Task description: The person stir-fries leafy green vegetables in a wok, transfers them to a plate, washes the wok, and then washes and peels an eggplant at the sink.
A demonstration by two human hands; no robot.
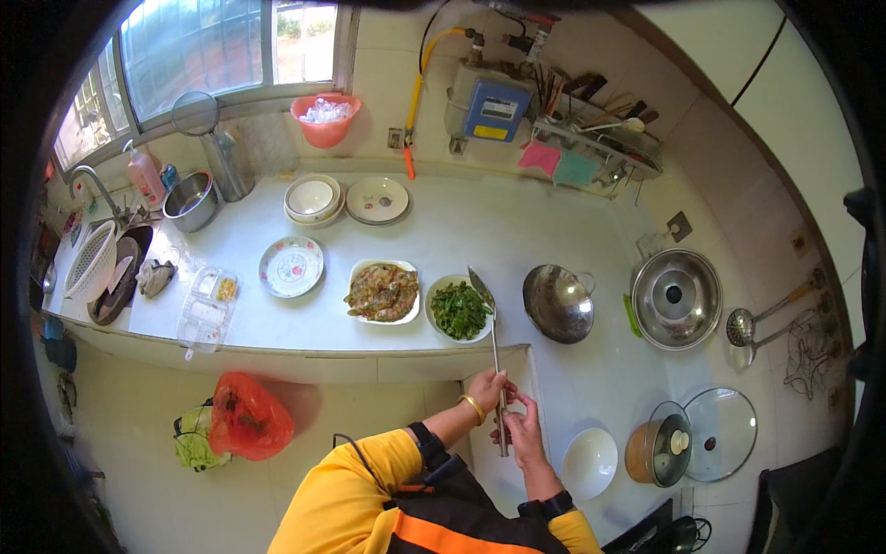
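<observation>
My left hand (488, 389) is closed around the middle of the long handle of a metal spatula (495, 339). Lower on that handle, my right hand (520, 433) touches it near its end, with the index finger stretched toward my left hand. The spatula's blade points away from me, over the right rim of a bowl of chopped green vegetables (459, 309). Left of this bowl stands a white dish of cooked food in sauce (383, 292). To its right, an empty metal wok (558, 304) rests on the counter.
Plates (377, 200), stacked bowls (313, 199) and a floral plate (291, 266) stand on the counter. A plastic container (206, 309) overlaps its front edge. At right are a white bowl (590, 463), a lidded pot (642, 451) and a large metal lid (676, 299). A red bag (249, 415) lies on the floor.
</observation>
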